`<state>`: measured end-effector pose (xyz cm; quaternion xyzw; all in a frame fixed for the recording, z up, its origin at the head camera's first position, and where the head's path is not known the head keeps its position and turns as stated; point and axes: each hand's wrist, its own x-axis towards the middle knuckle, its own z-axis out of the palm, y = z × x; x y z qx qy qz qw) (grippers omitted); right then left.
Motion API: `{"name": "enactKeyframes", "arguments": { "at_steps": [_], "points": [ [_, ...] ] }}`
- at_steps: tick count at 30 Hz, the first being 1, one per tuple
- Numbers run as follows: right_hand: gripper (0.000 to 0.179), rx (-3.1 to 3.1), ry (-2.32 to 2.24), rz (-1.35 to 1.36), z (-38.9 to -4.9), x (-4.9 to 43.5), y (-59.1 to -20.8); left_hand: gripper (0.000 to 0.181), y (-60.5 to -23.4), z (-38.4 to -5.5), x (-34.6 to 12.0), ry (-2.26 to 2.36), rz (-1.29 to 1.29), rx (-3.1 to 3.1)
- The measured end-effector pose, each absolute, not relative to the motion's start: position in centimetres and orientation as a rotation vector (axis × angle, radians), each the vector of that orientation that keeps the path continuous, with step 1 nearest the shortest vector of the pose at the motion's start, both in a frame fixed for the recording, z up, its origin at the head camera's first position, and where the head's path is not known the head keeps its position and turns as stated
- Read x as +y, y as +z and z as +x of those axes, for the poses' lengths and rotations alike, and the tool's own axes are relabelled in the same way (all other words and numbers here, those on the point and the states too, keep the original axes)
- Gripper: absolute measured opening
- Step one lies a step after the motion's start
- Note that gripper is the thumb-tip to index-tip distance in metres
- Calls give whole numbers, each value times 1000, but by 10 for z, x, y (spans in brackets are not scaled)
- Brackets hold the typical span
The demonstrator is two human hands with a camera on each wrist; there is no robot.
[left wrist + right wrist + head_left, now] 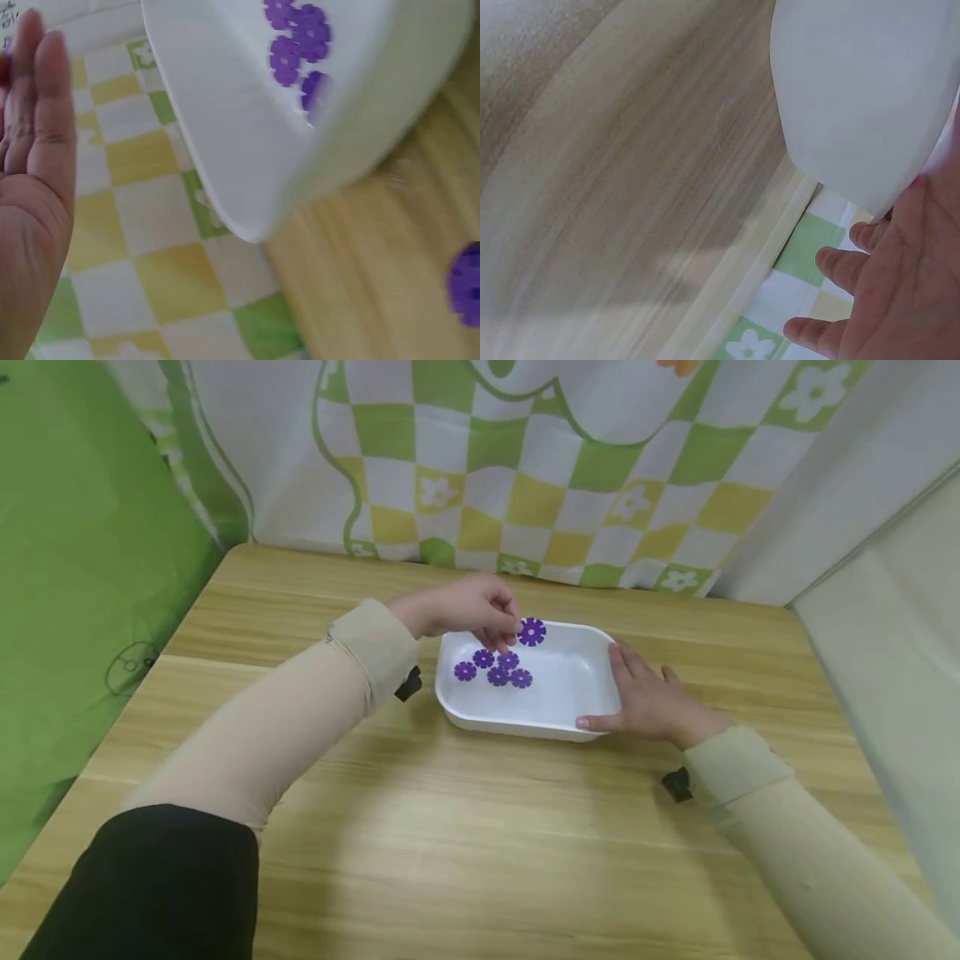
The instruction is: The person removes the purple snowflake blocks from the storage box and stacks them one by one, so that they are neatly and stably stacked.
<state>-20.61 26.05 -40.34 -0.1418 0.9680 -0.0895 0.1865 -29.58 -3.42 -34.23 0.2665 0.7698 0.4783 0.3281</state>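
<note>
Your left grip (480, 608) is clamped on a purple notched disc (533, 632), pinching its edge between thumb and fingertips, so the disc sits just right of those tips, over the far side of the white tray (566, 681). You have that hand raised above the tray, its wrist bent, with the forearm in its beige sleeve (255, 735) slanting back toward you at the lower left. Slightly nearer to you than the left grip, five more purple discs (498, 676) lie grouped in the tray, some touching. To the right, your right grip (648, 702) has thumb and fingers apart, resting on the tray's right end: thumb at the near corner, index finger at the rim farther back. That forearm runs toward you at the lower right. Around both grips spreads the wooden counter (480, 827); the left wrist view catches another purple disc (466, 285) against the wood. Beyond your hands hangs a checkered cloth (525, 502), and a green sheet (75, 568) shows well left of the left grip.
</note>
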Motion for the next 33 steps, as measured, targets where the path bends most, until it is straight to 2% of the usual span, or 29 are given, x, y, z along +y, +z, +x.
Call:
{"name": "enactKeyframes", "arguments": {
  "at_steps": [8, 20, 33],
  "points": [
    [133, 2720, -261, -393, -201, 267, -402, 9, -365, -306, -66, 1630, 469, 1965],
    [130, 2720, -241, -422, -204, 265, -403, 8, -380, -306, -105, 1823, 220, 2036],
    [129, 2728, -224, -441, -207, 261, -406, 15, -408, -306, -160, 1654, 112, 2076]
  ]
}}
